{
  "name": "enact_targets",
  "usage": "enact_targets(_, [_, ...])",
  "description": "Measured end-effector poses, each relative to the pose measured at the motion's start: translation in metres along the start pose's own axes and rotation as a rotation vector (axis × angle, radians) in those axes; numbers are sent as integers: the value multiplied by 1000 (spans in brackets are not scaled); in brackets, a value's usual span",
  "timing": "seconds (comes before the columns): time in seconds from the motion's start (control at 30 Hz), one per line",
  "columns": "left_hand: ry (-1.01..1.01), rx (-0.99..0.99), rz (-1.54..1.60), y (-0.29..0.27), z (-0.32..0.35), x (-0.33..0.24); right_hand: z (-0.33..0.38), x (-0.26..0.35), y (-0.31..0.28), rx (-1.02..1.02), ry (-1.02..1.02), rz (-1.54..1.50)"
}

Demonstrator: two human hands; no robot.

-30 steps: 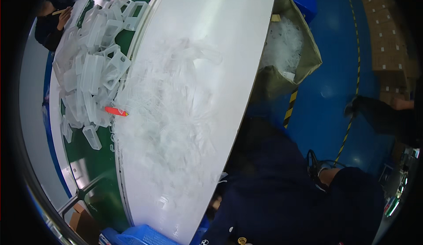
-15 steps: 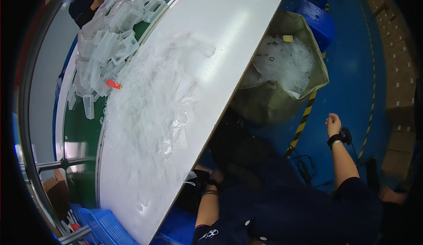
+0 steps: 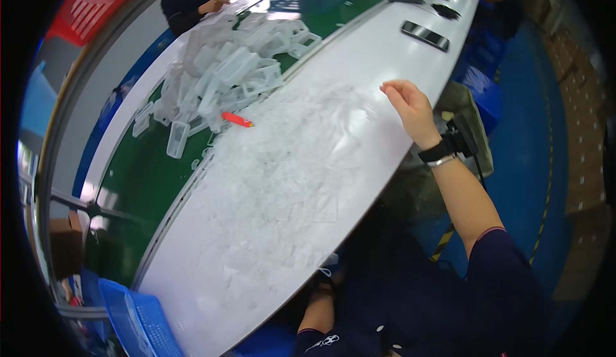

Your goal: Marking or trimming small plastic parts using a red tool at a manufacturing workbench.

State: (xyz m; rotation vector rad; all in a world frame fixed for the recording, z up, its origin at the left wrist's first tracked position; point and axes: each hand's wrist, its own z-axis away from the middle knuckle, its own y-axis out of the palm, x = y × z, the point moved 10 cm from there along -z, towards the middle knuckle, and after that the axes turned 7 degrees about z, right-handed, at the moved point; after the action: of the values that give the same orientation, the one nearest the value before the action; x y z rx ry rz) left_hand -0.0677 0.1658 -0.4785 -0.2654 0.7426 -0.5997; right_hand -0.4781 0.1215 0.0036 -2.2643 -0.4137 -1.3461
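My right hand (image 3: pixel 414 112) is raised above the far right part of the white table (image 3: pixel 192 306). Its fingers are bent together against the thumb, and no object shows in them. Low at the table's near edge is my left hand (image 3: pixel 335 273), in shadow, its fingers mostly hidden. A small clear piece (image 3: pixel 332 259) shows just beside it; whether that hand holds it I cannot tell. Between the hands and the far rail spreads a heap of thin clear plastic pieces (image 3: pixel 276 164). A red cutter-like tool (image 3: pixel 237 119) lies at the heap's far edge.
Translucent plastic boxes (image 3: pixel 234 68) are piled on the green surface beyond the rail. A phone-like dark device (image 3: pixel 425 35) lies farther along the table. A blue basket (image 3: pixel 151 322) stands at lower left. An open sack (image 3: pixel 478 139) is partly behind my right arm. Other people work at the far end.
My right hand has moved left and up, from over the floor beside the sack to above the table. The view has shifted, bringing more of the far table into sight.
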Motion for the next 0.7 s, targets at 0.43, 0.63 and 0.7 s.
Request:
enact_targets(0.43, [-303, -225, 538, -55, 31, 69, 4, -2, 85, 358, -135, 791])
enact_targets(0.63, [-375, -427, 530, -45, 54, 70, 4, -14, 59, 262, -107, 627])
enact_targets(0.7, [-364, -526, 469, -53, 65, 61, 6, -19, 54, 248, -131, 658])
